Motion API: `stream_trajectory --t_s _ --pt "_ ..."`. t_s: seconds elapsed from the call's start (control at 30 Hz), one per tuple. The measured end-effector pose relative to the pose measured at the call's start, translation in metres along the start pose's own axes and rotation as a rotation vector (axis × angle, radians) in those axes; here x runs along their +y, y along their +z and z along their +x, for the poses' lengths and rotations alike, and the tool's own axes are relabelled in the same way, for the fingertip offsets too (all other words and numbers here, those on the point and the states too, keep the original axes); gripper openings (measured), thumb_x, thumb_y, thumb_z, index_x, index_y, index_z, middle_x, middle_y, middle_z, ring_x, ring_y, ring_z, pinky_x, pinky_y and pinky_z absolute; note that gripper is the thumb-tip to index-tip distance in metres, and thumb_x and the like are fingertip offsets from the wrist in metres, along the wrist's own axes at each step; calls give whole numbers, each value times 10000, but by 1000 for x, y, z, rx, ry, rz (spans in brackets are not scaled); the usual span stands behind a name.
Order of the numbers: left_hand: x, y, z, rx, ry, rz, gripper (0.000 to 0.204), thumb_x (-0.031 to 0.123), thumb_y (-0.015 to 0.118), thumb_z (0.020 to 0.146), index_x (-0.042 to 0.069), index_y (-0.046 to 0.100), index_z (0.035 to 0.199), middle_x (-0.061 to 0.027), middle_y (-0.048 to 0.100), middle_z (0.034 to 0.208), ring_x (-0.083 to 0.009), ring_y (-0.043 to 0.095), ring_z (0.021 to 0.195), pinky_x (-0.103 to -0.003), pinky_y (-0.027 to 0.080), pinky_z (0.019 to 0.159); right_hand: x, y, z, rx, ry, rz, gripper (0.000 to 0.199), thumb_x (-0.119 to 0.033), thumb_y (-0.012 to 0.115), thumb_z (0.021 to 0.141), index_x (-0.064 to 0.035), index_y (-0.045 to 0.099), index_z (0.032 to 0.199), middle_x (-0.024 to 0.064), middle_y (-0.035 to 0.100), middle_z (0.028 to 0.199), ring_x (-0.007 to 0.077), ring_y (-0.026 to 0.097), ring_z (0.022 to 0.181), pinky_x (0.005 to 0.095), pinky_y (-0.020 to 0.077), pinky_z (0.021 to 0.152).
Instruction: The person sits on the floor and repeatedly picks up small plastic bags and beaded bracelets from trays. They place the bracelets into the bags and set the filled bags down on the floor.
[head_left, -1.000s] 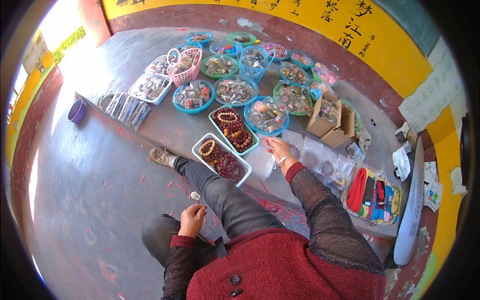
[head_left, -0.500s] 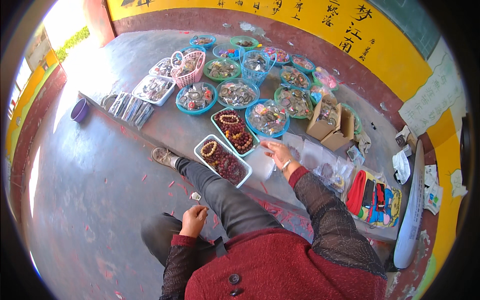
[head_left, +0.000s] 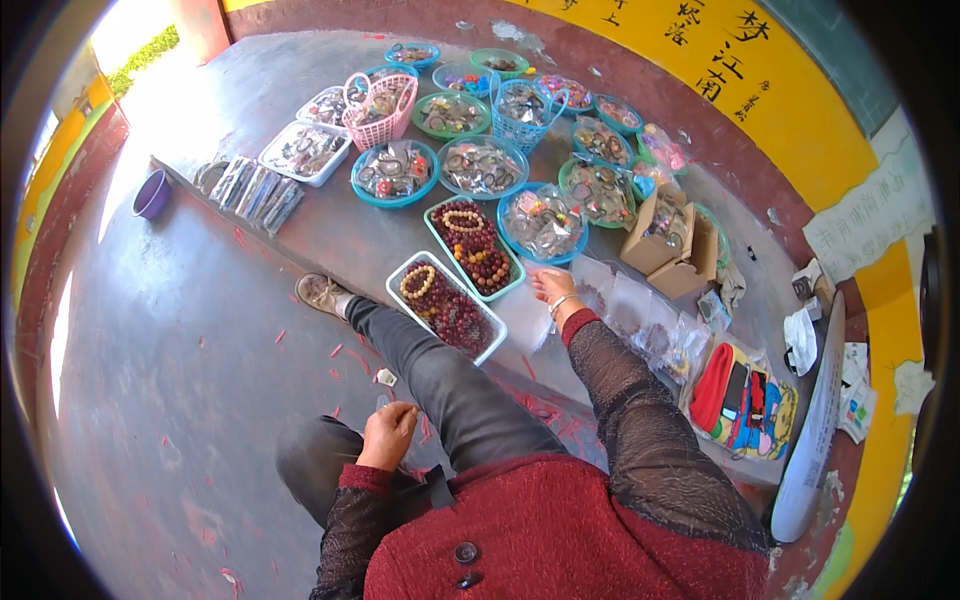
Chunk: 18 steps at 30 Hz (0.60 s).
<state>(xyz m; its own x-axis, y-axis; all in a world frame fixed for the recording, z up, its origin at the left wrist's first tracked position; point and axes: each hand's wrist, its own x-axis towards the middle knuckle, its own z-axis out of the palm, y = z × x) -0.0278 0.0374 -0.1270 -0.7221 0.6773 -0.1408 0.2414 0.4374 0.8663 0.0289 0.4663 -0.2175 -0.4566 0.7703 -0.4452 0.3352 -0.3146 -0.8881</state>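
My left hand rests by my bent left knee, its fingers pinched closed; a faint clear edge shows by the fingertips, too small to name. My right hand, a bracelet at its wrist, reaches out with fingers apart and nothing visible in them. It is over flat clear plastic bags on the raised ledge, just below a blue basin of bagged trinkets. Left of it stand two pale green-rimmed trays: the farther tray and the nearer tray hold dark red and tan bead bracelets.
Several basins, a pink basket and a blue basket of bagged goods stand farther back. An open cardboard box is at right, beyond bagged bracelets and a colourful folded cloth. A purple bowl sits left; my leg stretches to the ledge edge.
My right hand has moved slightly right and back from beside the bead trays, and its fingers look less stretched out. The left hand has hardly moved. The view has shifted a little.
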Motion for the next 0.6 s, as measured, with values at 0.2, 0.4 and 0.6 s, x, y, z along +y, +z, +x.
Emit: stream_trajectory --t_s 0.2,0.4,0.6 --pt "12 -5 -3 20 -4 -2 158 99 584 836 -41 645 877 -117 645 714 -148 619 653 -270 477 606 42 -32 -44 237 94 -55 170 -193 561 828 -37 617 868 53 631 776 135 586 588 263 447 435" --pt "9 -1 0 9 28 37 164 111 594 822 -37 646 869 -135 641 711 -162 615 649 -281 474 606 112 -26 -60 246 323 -162 248 -249 660 748 -25 616 844 77 577 591 175 527 433 311 399 375" --pt "6 0 1 24 26 62 164 142 593 806 -8 647 843 -171 630 735 -273 619 681 -343 478 617 88 -8 -53 286 303 -379 270 -220 660 724 27 625 826 108 612 637 207 580 493 350 421 423"
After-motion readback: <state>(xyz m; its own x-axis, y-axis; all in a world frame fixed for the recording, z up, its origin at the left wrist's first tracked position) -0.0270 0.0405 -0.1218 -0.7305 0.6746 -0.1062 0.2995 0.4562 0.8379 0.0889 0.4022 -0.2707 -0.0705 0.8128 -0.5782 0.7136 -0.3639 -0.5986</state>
